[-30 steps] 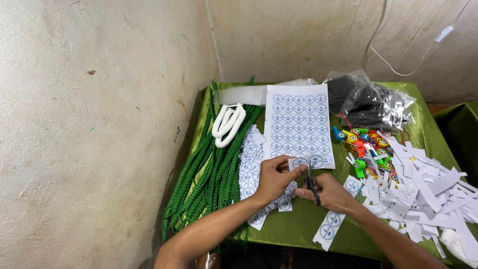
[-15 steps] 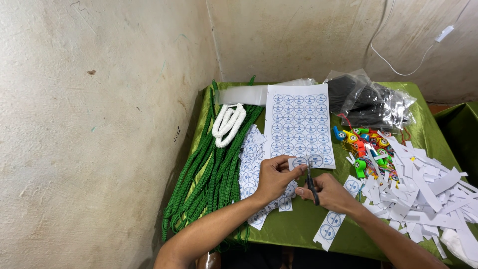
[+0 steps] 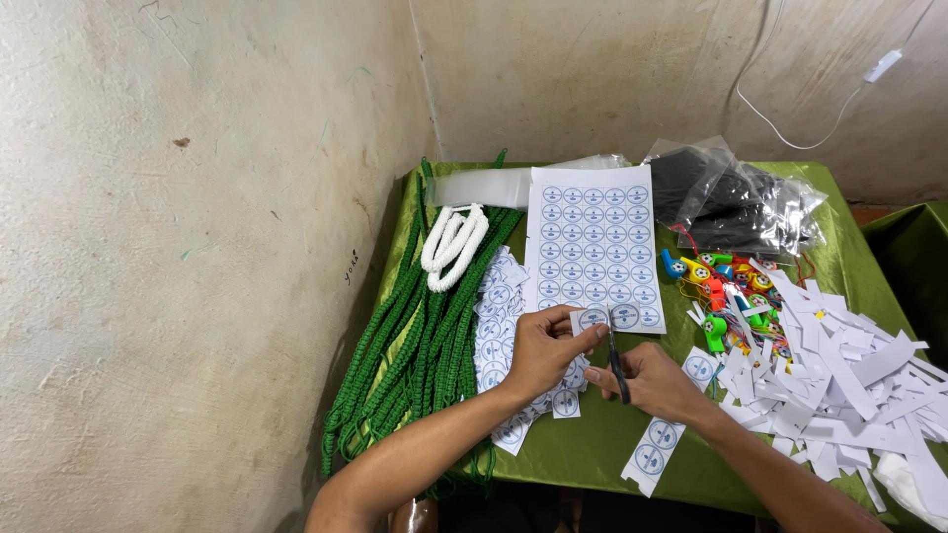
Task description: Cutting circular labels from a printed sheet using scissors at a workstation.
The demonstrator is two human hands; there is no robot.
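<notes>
Nearest, on the green bench (image 3: 592, 449): a short paper strip with two round printed labels (image 3: 654, 454), lying loose just near of the right hand.

Just beyond: right hand (image 3: 652, 380) closed around dark scissors (image 3: 616, 360), blades pointing far, tips at the small label piece (image 3: 592, 318). Left hand (image 3: 541, 347) pinching that piece between thumb and fingertips, just left of the blades and touching the paper. Step in hand, by the look of it: snipping one round label free. Next move calling for a steady squeeze along the printed edge, left fingers kept clear of the blades.

Beneath and left of the left hand: a pile of cut labels (image 3: 499, 326); farther left, green braided cords (image 3: 415, 345) with a white cord bundle (image 3: 454, 242) on top.

Right of the hands: a heap of white paper offcuts (image 3: 849, 375), then colourful plastic whistles (image 3: 726, 286).

Farther: the uncut label sheet (image 3: 592, 232), near edge almost at the scissor tips. Farthest: clear plastic bags holding dark items (image 3: 736, 202), against the wall.
</notes>
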